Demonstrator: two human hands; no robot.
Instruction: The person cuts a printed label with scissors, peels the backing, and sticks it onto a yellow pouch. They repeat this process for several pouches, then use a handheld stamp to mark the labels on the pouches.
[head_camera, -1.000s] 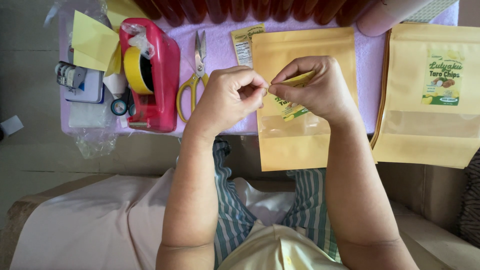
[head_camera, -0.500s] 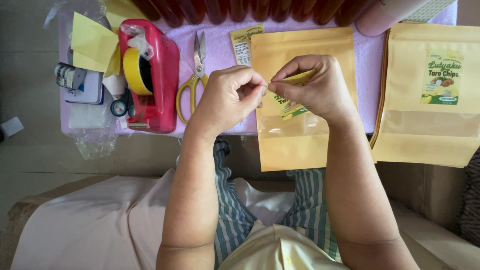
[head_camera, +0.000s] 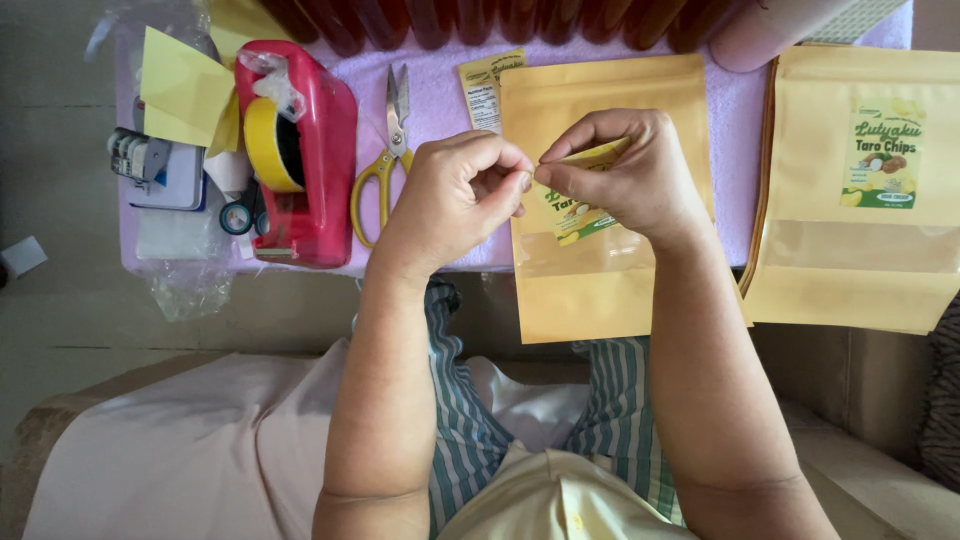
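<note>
Sticker label (head_camera: 580, 205) sits pinched between both hands, left hand (head_camera: 455, 195) and right hand (head_camera: 625, 175), above a yellow pouch (head_camera: 600, 290); scissors (head_camera: 385, 150) lie left.

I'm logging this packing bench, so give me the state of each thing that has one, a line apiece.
Left hand: pinching the sticker's edge.
Right hand: holding the sticker above a pouch.
Sticker: lifted, not yet stuck down.
Plain pouch: flat, unlabelled, overhanging the table edge.
Labelled pouch: flat, label on.
Scissors: shut, lying flat.
Tape dispenser: loaded with a yellow roll.
</note>
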